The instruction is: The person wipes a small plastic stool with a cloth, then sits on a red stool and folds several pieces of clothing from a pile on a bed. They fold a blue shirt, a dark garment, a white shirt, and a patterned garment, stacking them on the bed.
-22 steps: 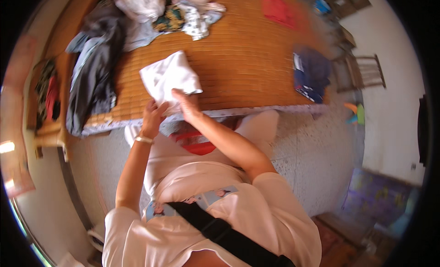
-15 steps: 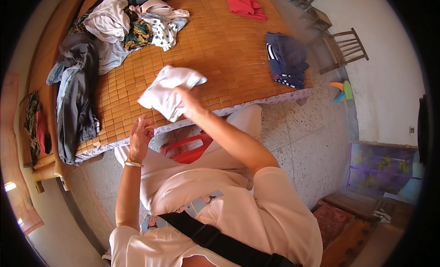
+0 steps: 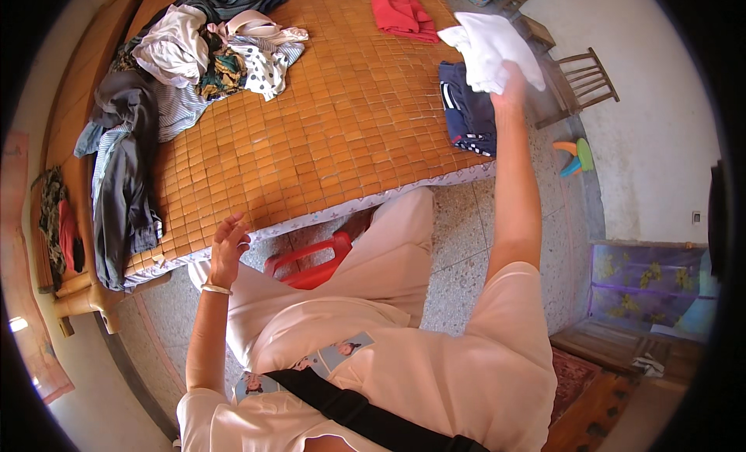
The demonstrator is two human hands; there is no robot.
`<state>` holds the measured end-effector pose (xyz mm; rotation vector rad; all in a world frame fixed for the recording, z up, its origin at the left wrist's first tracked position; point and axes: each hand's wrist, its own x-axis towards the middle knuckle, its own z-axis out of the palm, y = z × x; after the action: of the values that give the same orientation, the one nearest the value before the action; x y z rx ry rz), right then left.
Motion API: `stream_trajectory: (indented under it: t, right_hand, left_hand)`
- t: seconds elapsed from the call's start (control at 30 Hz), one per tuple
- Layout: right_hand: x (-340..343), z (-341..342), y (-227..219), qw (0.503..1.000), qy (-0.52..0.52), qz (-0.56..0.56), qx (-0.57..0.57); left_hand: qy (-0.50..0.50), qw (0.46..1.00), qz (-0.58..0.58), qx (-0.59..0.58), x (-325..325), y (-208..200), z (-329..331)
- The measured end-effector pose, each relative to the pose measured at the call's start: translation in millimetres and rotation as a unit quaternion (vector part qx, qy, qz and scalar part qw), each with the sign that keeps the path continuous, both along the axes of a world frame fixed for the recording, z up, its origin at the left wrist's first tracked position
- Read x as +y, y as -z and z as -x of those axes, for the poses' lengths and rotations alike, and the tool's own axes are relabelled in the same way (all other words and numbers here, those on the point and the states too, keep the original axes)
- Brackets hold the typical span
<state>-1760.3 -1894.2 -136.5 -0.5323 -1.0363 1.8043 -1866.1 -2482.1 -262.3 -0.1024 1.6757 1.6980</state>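
Observation:
My right hand (image 3: 509, 88), arm stretched out to the far right, grips a folded white cloth garment (image 3: 493, 48). The white garment hangs over the far end of a stack of folded dark navy clothes (image 3: 465, 110) and hides part of it. Whether the two touch, I cannot tell. My left hand (image 3: 229, 242) hovers at the near edge of the bed with its fingers loosely curled and apart, nothing in them. A folded red garment (image 3: 402, 15) lies on the bed just left of the white one.
A tiled bamboo mat (image 3: 311, 141) covers the bed. Loose clothes (image 3: 175, 48) are heaped at its far left, with dark trousers (image 3: 128, 196) along the left side. A red plastic stool (image 3: 311, 259) is between my legs. Beyond the bed's right side stands a wooden chair (image 3: 579, 79).
My right hand has carried the white garment from the middle near part of the bed to the far right, by the navy stack. My left hand has barely moved.

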Motion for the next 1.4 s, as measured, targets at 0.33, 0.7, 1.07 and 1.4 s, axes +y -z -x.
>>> stream_trajectory:
  t: [0.33, 0.7, 1.07, 1.4]
  right_hand:
    - [-3.3, -98.1, 153.4, 0.937, 0.236, 0.203, -0.159]
    - [-99.7, 11.5, 199.9, 0.854, 0.210, -0.379, -0.288]
    - [-271.2, 204.8, 182.2, 0.897, -0.222, -0.219, -0.314]
    - [-288.8, 308.8, 207.4, 0.862, -0.144, -0.324, -0.361]
  left_hand:
    - [0.048, 0.993, 0.059, 0.094, 8.2, 5.6, 19.8]
    - [0.157, 0.794, 0.437, 0.393, 12.6, 39.5, 117.9]
    - [0.306, 0.736, 0.503, 0.335, 25.9, 30.8, 107.8]
    - [0.311, 0.747, 0.495, 0.317, 20.3, 27.2, 111.9]
